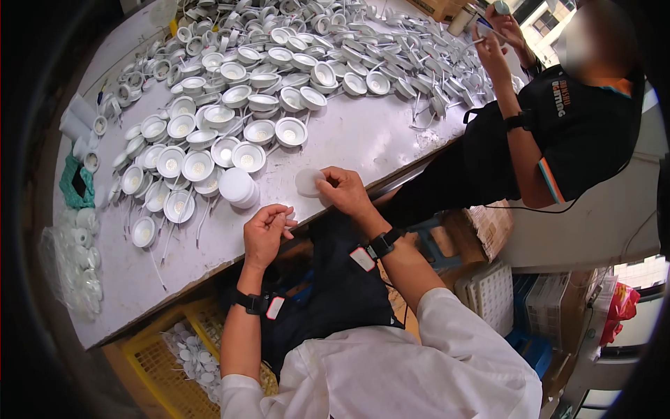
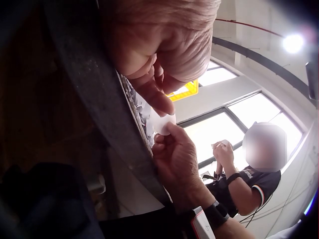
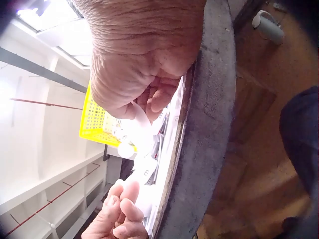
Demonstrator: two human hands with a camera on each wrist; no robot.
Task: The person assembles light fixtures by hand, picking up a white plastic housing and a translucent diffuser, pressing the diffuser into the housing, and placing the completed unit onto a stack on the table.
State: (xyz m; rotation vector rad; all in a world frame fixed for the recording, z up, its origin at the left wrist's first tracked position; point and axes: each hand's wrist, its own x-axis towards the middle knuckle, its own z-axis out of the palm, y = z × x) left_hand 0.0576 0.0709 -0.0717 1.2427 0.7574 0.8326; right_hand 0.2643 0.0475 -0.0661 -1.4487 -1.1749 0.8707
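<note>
My right hand (image 1: 347, 191) pinches a thin, round, translucent white disc (image 1: 308, 182) by its edge, just over the table's near side. To its left, my left hand (image 1: 265, 234) has bent fingers with thumb and fingertips close together. I cannot tell whether something thin is between them. In the right wrist view the left hand's fingertips (image 3: 130, 191) overlap bright white material. A short stack of white discs (image 1: 236, 186) stands on the table (image 1: 335, 133) beyond the left hand. Behind it spread many white round lamp housings (image 1: 197, 165) with wires.
At right, another person (image 1: 586, 133) in a dark shirt handles a small part. Bagged white parts (image 1: 80, 265) sit at the table's left end. Below the near edge is a yellow crate (image 1: 150, 349) with small white pieces. Stacked white trays (image 1: 488, 300) stand at lower right.
</note>
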